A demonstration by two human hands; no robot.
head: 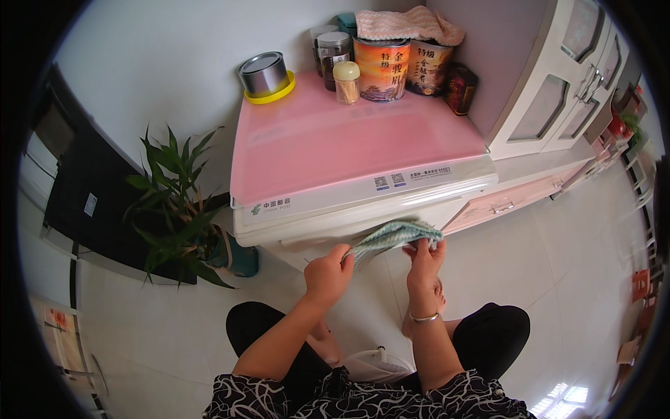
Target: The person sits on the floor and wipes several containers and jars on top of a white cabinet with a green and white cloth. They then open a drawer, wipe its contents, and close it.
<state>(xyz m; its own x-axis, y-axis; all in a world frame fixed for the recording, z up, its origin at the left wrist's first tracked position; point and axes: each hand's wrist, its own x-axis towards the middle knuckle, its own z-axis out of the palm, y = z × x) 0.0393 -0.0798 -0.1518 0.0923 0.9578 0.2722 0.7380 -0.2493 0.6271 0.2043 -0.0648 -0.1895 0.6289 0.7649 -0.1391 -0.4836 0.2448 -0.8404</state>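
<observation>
A folded green-and-white cloth (392, 236) is stretched between my two hands, in front of the cabinet's front edge. My left hand (328, 273) grips its left end, fingers curled around it. The right end is pinched in the fingers of my right hand (426, 264), and that wrist wears a metal bangle. Just beyond the cloth stands a white cabinet (366, 214) whose top is covered by a pink mat (356, 149). The part of the cloth inside my left fist is hidden.
On the mat's far side stand a metal tin (261, 70) on a yellow lid, a toothpick jar (346, 84), orange tea canisters (381, 70) and a dark box (460, 89). A pink cloth (408, 26) lies over the canisters. A potted plant (180, 204) stands left; a white cupboard (549, 105) rises right.
</observation>
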